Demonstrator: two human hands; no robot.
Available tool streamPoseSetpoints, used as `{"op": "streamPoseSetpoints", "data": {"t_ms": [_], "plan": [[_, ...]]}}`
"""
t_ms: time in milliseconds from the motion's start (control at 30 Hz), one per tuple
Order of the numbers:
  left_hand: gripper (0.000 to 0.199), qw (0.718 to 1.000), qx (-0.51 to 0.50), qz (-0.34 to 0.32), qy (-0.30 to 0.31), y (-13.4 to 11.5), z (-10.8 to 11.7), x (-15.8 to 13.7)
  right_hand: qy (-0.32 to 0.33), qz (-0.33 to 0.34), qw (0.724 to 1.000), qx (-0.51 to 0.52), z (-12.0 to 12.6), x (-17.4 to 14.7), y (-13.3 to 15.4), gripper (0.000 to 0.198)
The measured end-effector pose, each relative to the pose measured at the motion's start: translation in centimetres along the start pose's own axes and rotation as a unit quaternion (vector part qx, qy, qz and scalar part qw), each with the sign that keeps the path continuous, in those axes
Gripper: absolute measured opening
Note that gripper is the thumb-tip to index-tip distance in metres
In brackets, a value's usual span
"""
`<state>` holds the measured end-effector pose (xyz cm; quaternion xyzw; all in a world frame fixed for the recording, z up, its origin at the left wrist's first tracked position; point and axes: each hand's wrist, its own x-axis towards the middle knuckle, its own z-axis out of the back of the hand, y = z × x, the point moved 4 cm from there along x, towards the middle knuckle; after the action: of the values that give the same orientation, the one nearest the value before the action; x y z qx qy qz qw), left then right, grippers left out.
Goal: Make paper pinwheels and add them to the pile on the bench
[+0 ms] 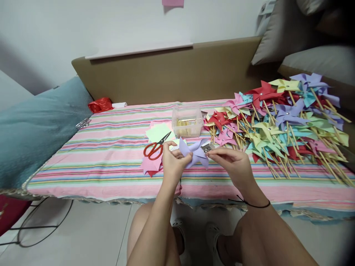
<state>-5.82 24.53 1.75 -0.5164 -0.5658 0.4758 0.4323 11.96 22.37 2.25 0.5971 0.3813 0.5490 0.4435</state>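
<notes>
My left hand (175, 160) pinches a lavender paper pinwheel (195, 153) at its folded centre, held above the striped cloth. My right hand (233, 162) is closed, thumb and forefinger together, just right of the pinwheel. Whatever lies between those fingertips is too small to make out. Right behind them sits a small box (207, 147) of shiny metal bits. Red-handled scissors (156, 146) rest, blades apart, on a stack of coloured paper squares (155, 133) left of my left hand. Beyond the pinwheel stands a clear plastic box (187, 123) with thin wooden sticks in it.
A large heap of finished pinwheels (277, 125) on sticks covers the right side. The striped cloth (91, 162) lies over the seat. At the far left are a red plastic bag (100, 105), a small clear packet (83, 123) and a blue cushion (41, 125).
</notes>
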Motion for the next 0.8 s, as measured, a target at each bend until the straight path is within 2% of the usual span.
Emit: {"op": "streamPoseSetpoints", "data": {"t_ms": [100,267,533,800], "plan": [[0.054,1.0,0.008,0.0,0.023,0.1,-0.8,-0.4,0.023,0.042,0.998,-0.041,-0.8,-0.2,0.5,0.006],[0.052,0.999,-0.014,-0.003,0.036,-0.1,-1.5,-0.8,0.002,0.082,0.99,-0.118,-1.2,-0.6,1.1,0.009],[0.054,0.998,-0.041,-0.027,0.029,-0.4,-1.8,-0.8,-0.002,0.169,0.975,-0.142,-1.3,-0.6,1.8,0.013],[0.052,0.997,-0.047,-0.039,0.044,-0.6,-2.1,-1.0,-0.018,0.131,0.981,-0.142,-1.1,-0.4,1.0,0.008]]}}
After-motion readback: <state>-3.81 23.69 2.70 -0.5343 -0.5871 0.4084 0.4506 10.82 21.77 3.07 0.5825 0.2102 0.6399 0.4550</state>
